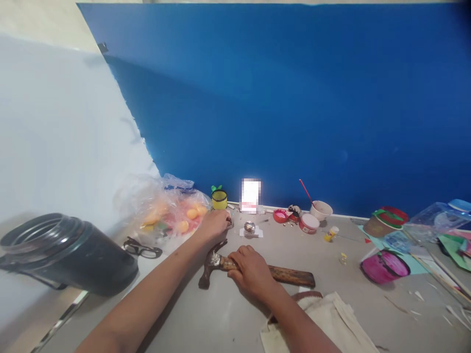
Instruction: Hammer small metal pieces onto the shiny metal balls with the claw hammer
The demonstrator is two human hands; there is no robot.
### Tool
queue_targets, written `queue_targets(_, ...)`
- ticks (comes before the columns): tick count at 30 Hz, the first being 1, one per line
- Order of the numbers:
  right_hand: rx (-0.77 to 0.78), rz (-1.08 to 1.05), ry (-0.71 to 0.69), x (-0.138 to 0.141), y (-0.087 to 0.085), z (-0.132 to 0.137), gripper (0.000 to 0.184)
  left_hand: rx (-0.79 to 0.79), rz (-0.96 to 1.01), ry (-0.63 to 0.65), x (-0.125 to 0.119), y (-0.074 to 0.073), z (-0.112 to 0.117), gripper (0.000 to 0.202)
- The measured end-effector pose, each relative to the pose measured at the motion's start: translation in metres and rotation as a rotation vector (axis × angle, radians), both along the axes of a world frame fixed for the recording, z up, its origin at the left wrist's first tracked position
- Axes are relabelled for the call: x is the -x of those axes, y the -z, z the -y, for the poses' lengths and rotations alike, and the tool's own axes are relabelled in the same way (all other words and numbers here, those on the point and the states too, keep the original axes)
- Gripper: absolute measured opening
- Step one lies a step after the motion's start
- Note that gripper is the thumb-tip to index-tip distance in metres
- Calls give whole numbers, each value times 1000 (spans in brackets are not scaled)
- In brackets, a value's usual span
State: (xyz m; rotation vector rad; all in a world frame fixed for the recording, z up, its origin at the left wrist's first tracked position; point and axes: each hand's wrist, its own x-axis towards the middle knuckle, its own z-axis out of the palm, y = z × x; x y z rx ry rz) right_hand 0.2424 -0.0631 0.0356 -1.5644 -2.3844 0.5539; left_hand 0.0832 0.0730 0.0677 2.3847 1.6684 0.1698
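Note:
A claw hammer (294, 276) lies across the grey tabletop, its rusty metal head to the left and its worn wooden handle to the right. My right hand (250, 268) is over the handle close to the head, fingers curled around it. Farther forward, my left hand (218, 224) is closed, and a small dark bit shows at its fingertips, too small to name. Just right of that hand, a shiny round metallic piece (249, 226) sits on a white scrap of paper (259, 233). A yellow cup (220, 200) with green on top stands right behind my left hand.
To the left are a large dark jar (88, 255), eyeglasses (150, 252) and a plastic bag (171, 208) with orange things inside. At the back right stand a white bowl (321, 210) with a red stick and a pink pot (309, 223). A magenta cup (384, 267) and cloth (333, 323) lie nearer.

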Motion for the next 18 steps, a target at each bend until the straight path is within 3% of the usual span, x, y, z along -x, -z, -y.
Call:
queue_targets(10, -38, 2, -14, -2, 8, -2, 21, -76, -50, -19, -4, 5, 7, 18)
queue_targets(18, -51, 0, -21, -3, 9, -2, 21, -75, 83, -35, 9, 7, -1, 21)
